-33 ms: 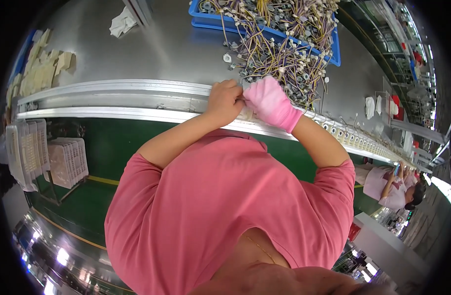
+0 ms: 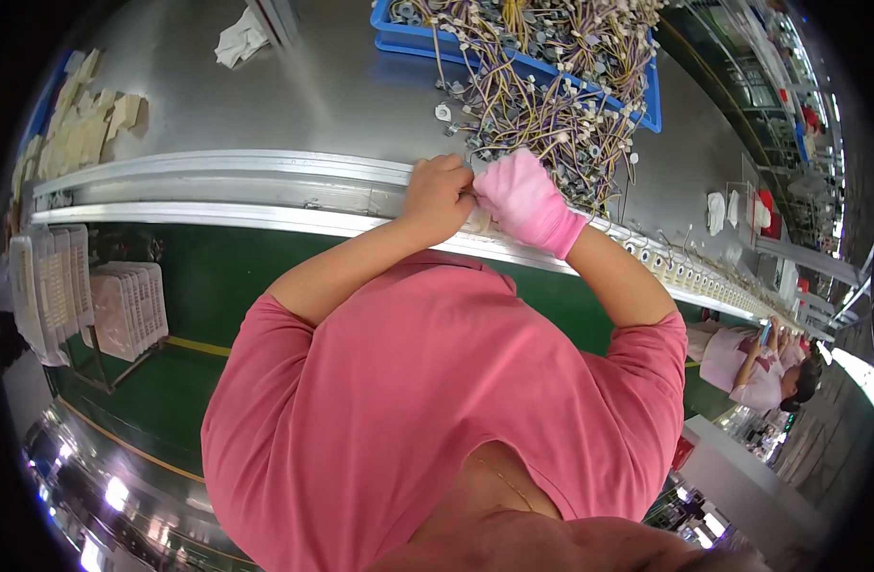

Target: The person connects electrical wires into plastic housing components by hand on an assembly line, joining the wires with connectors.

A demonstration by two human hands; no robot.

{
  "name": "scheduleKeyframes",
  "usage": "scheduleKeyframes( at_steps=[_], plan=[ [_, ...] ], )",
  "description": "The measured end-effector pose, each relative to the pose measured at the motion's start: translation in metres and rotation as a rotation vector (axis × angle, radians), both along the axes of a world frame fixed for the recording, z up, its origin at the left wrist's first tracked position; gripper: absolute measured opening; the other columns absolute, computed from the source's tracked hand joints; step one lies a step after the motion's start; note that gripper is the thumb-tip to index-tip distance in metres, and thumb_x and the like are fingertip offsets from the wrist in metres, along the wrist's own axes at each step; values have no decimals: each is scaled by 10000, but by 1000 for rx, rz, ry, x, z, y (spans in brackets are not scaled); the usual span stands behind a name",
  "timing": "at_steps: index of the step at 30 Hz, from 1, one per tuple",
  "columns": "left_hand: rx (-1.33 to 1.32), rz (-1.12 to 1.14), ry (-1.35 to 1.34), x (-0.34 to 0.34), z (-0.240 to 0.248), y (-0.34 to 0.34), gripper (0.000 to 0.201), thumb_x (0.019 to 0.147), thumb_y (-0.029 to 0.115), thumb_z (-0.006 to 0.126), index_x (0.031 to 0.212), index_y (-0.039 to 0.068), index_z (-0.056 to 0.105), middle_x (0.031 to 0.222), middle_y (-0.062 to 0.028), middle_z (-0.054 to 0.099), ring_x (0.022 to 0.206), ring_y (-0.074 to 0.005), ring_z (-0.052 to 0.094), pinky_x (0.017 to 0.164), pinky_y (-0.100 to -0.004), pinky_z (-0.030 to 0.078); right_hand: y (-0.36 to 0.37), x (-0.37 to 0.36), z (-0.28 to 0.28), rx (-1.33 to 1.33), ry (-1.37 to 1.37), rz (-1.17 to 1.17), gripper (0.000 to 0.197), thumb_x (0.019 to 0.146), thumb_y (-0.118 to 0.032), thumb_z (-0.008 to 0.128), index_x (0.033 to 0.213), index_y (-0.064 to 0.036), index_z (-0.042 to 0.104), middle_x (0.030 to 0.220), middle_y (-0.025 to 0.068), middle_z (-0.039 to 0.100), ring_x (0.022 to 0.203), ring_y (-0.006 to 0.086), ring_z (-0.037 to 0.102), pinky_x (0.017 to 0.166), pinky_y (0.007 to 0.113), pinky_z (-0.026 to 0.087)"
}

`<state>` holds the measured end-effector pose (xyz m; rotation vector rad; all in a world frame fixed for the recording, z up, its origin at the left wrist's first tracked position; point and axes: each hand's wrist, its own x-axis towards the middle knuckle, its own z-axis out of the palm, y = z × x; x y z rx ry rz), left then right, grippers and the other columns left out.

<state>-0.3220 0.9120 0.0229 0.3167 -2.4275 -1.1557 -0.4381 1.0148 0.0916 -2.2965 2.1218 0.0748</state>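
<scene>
My left hand (image 2: 439, 198), bare, is closed with its fingers curled over the metal rail (image 2: 265, 164) at the table's near edge. My right hand (image 2: 526, 202) wears a pink glove and is closed too, its fingertips meeting those of the left. What the fingers pinch between them is small and hidden. Just beyond the right hand lies a tangled heap of wire leads (image 2: 551, 124) in purple, yellow and white, with white connectors and grey metal parts. More of them fill a blue bin (image 2: 418, 43), and the heap spills over its near side.
Pale blocks (image 2: 98, 129) lie at the far left; a white cloth (image 2: 241, 40) rests near a metal post. Rightward along the rail runs a row of white pieces (image 2: 685, 267). Plastic baskets (image 2: 132, 305) stand at lower left. Another person (image 2: 742, 362) is farther along the line at right.
</scene>
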Motion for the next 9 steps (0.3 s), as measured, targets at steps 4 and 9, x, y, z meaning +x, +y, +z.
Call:
scheduleKeyframes(
  at_steps=[4,9],
  plan=[
    [18,14,-7,2,-4,-1,43,644,81,578,680,62,566,749,-73,515,789,-279,514,673,-403,350,-2,0,6,7,-159,-46,113,691,-145,597,629,-102,513,610,82,518,618,285,527,646,369,362],
    [-3,-91,95,8,-5,-5,125,654,59,580,779,64,579,828,-104,524,843,-288,511,710,-401,352,1,-6,-4,253,-123,-108,130,606,-150,653,715,-140,583,657,65,582,696,292,581,696,385,365]
  ],
)
